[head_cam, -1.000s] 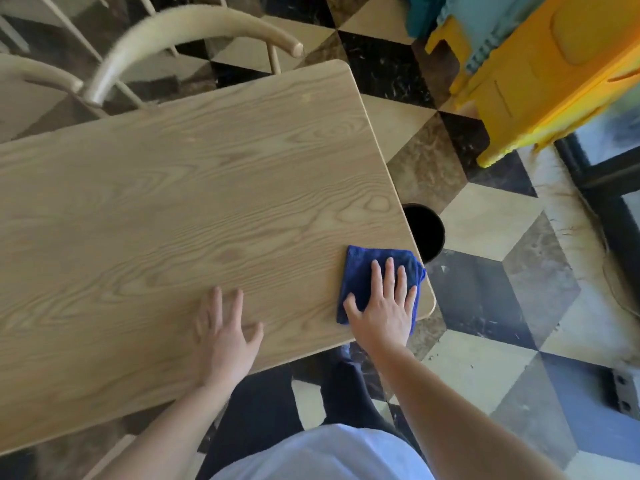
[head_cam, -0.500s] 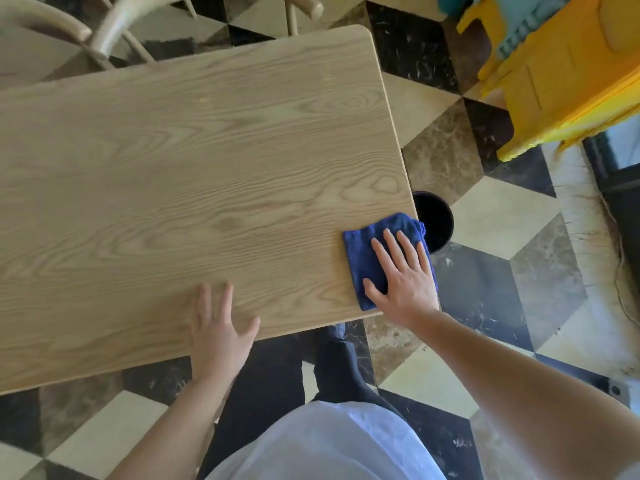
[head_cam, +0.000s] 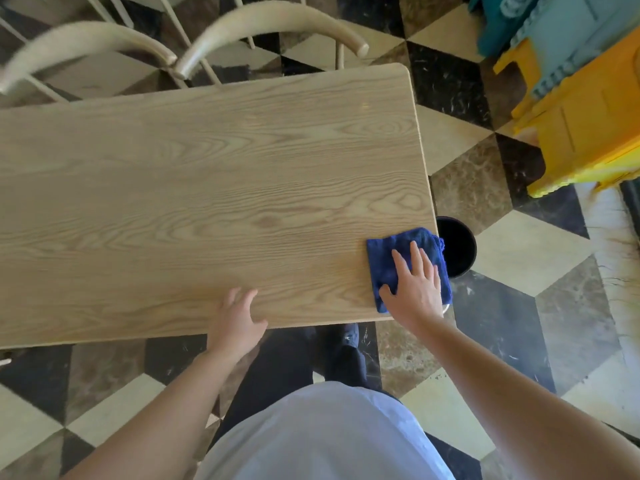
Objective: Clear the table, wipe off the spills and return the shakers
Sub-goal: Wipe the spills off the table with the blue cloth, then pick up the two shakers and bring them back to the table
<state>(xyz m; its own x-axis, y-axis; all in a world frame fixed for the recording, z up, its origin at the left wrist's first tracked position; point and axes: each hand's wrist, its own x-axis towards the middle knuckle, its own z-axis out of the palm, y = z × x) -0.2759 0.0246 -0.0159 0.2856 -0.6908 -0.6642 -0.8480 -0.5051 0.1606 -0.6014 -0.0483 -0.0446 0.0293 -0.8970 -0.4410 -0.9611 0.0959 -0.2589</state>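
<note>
Tabletop (head_cam: 207, 188) corner bears a blue cloth (head_cam: 391, 261), pressed flat under the right hand (head_cam: 415, 289); left hand (head_cam: 237, 320) rests open at its near edge.

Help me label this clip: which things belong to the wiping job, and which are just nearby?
In the job:
cloth, under the right hand
table
left hand, flat at the near edge

Just nearby:
two chairs
black bin on the floor by the table's corner
yellow stand
</note>
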